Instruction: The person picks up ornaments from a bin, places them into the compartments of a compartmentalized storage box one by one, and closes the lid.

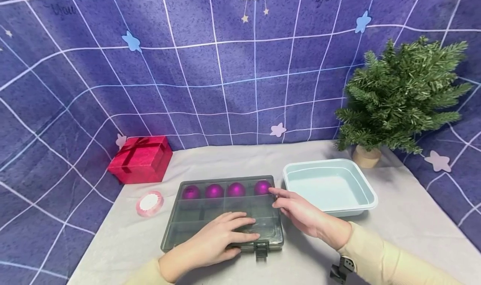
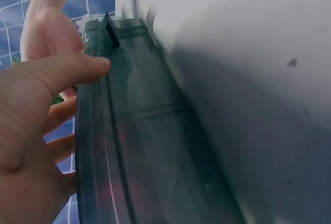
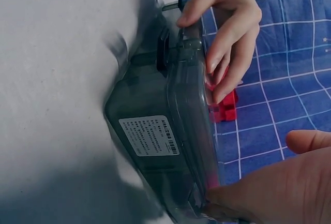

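Observation:
A dark, see-through compartment box [image 1: 188, 230] lies on the table with its lid down. Through the lid show several purple balls [image 1: 214, 191] along the back row. My left hand [image 1: 216, 241] rests on the lid, fingers spread flat and thumb at the front edge. At the box's right side is my right hand [image 1: 300, 212], its index finger reaching to the lid's back right part, beside the rightmost ball. A black latch [image 1: 261, 248] juts out from the front near the right corner. In the right wrist view a white label [image 3: 150, 136] is on the box's side.
Right of the box stands a pale blue tray [image 1: 370, 197], with a small artificial tree [image 1: 398, 97] behind it. A red gift box [image 1: 143, 159] sits at the back left, near a pink ribbon roll [image 1: 140, 205]. Patterned blue cloth [image 1: 240, 97] hangs behind.

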A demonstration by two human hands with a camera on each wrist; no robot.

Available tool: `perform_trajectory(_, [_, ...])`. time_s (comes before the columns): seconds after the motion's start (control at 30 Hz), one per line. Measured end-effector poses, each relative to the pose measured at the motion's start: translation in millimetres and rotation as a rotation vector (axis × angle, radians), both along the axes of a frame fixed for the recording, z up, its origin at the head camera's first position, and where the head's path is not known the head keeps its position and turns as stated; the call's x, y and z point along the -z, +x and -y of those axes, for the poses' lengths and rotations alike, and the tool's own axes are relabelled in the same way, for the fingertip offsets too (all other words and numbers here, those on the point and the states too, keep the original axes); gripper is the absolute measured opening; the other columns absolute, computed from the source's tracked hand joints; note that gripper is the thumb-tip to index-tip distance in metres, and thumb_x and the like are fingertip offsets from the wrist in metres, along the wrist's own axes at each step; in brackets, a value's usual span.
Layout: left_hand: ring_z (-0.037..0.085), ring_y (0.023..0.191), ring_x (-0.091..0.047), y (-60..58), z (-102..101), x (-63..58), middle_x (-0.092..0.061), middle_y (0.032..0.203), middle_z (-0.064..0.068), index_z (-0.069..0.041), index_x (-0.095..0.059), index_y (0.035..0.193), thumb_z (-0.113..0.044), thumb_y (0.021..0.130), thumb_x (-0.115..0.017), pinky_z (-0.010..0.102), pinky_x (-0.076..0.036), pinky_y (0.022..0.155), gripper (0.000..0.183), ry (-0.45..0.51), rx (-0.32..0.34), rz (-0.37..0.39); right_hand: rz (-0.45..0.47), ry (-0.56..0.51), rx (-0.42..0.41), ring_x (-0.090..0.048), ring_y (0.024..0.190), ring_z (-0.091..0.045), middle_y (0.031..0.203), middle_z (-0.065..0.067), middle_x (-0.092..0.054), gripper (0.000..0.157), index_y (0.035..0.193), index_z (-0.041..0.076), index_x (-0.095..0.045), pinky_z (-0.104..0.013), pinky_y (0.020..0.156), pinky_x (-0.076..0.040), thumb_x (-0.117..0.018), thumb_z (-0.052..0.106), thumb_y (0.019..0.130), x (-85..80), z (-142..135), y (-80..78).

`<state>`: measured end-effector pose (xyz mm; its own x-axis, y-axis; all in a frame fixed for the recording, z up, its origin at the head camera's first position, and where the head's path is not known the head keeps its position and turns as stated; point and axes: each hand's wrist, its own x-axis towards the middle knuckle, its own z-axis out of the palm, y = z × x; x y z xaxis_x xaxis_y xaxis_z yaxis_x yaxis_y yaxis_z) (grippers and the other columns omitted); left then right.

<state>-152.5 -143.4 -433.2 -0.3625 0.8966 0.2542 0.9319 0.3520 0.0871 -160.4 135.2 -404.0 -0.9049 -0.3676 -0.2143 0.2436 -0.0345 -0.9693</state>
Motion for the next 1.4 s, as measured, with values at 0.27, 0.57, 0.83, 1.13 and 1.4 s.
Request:
perform_trajectory(0.27, [0.036, 0.142, -0.039, 6.6, 1, 7.4, -0.048, 0.153, 0.006, -0.024, -0.061, 0.145, -0.014, 0.087, -0.079, 0.072, -0.036, 0.103, 0.061, 0.029, -0.021, 0.106, -0.003, -0.013, -0.012, -0.007, 0.153, -0.038, 0.165, -0.028, -0.013, 0.073, 0.156, -0.009, -0.027, -0.05, 0.121, -0.008, -0.054, 0.005, 0.089, 0.3, 0, 0.5])
perform_trajectory(0.57, [0.037, 0.143, -0.038, 8.7, 3, 16.1, -0.047, 0.154, 0.006, -0.025, -0.059, 0.146, -0.014, 0.089, -0.077, 0.075, -0.035, 0.1, 0.06, 0.066, -0.024, 0.075, -0.013, -0.041, -0.093, -0.008, 0.152, -0.042, 0.165, -0.029, -0.012, 0.071, 0.156, -0.01, -0.024, -0.051, 0.121, -0.014, -0.051, 0.006, 0.092, -3.1, -14, 13.7])
perform_trajectory(0.83, [0.036, 0.144, -0.037, 10.0, 2, 19.4, -0.046, 0.155, 0.005, -0.026, -0.059, 0.146, -0.016, 0.09, -0.077, 0.074, -0.035, 0.102, 0.06, 0.044, -0.046, 0.052, -0.017, -0.062, -0.137, -0.016, 0.15, -0.045, 0.163, -0.03, -0.02, 0.068, 0.155, -0.013, -0.024, -0.051, 0.119, -0.024, -0.052, 0.01, 0.096, -0.3, -27, 26.5])
perform_trajectory(1.13, [0.034, 0.143, -0.037, 9.7, 1, 19.3, -0.047, 0.155, 0.001, -0.029, -0.059, 0.146, -0.015, 0.094, -0.071, 0.078, -0.03, 0.102, 0.055, 0.119, -0.042, 0.149, 0.039, -0.062, -0.19, -0.061, 0.12, -0.034, 0.134, -0.024, -0.059, 0.048, 0.14, -0.012, -0.046, -0.049, 0.103, -0.047, -0.052, 0.011, 0.099, 12.4, -50, 39.4])
perform_trajectory(1.4, [0.032, 0.144, -0.036, 10.1, 1, 19.0, -0.047, 0.155, -0.001, -0.03, -0.06, 0.145, -0.017, 0.097, -0.067, 0.077, -0.028, 0.104, 0.05, 0.132, -0.05, 0.166, 0.387, -0.346, -0.641, -0.065, 0.115, -0.023, 0.127, -0.017, -0.066, 0.039, 0.133, -0.004, -0.058, -0.033, 0.093, -0.054, -0.036, 0.012, 0.105, 49.2, -58, 50.4])
